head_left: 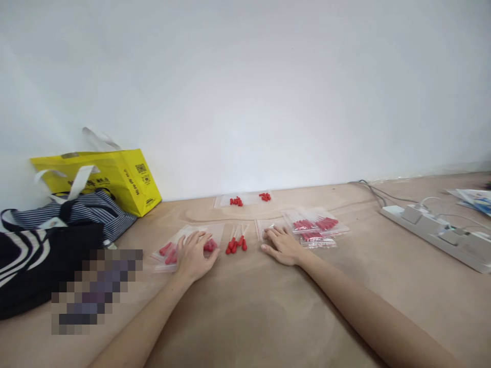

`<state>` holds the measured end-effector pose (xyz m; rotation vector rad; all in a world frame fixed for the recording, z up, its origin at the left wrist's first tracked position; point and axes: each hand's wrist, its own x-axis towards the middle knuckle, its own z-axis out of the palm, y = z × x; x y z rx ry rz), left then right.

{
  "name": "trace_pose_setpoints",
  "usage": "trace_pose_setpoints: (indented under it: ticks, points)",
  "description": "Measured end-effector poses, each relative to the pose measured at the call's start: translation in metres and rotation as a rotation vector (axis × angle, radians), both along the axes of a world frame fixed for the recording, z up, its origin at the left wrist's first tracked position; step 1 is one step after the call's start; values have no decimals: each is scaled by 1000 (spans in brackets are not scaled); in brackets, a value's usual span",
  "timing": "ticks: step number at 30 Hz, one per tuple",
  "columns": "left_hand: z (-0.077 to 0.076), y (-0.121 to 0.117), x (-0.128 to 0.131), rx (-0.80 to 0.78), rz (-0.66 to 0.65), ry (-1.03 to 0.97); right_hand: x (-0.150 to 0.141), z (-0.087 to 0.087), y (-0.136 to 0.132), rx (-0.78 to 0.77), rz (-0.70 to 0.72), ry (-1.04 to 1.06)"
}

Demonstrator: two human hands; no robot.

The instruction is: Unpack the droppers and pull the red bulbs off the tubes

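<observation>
My left hand (194,254) lies flat with fingers spread on a clear plastic bag (171,251) that holds red-capped pieces. My right hand (283,244) rests palm down, fingers stretched out, on an empty-looking clear bag (265,225). Between the two hands several loose red-tipped small tubes (237,243) lie on the brown table (268,306). Just right of my right hand sits a stack of filled clear bags (316,226) with red pieces inside. Further back a clear bag (245,200) carries two small clusters of red pieces.
A yellow tote bag (115,176) stands against the white wall at the left, with a striped bag (80,212) and a black bag (34,266) in front of it. A white power strip (441,232) with plugs and cables lies at the right.
</observation>
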<state>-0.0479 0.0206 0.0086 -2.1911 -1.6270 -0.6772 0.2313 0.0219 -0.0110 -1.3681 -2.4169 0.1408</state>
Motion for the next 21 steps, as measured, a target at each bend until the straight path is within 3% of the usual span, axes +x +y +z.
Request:
trace_pose_setpoints:
  ticks: [5,9,12,15,21]
  points:
    - [-3,-7,-11,-195,-21,18,-7,-1,18,-27,-24,-12]
    - [-3,-5,-12,-236,-57,34,-10,-3,29,-60,-29,-37]
    - [-3,-1,-13,-218,-65,30,-9,-4,32,-38,-24,-23]
    - [-5,2,-12,-146,-67,41,-6,-6,26,81,-42,54]
    - [-6,0,-4,32,-123,75,3,-11,-5,230,16,208]
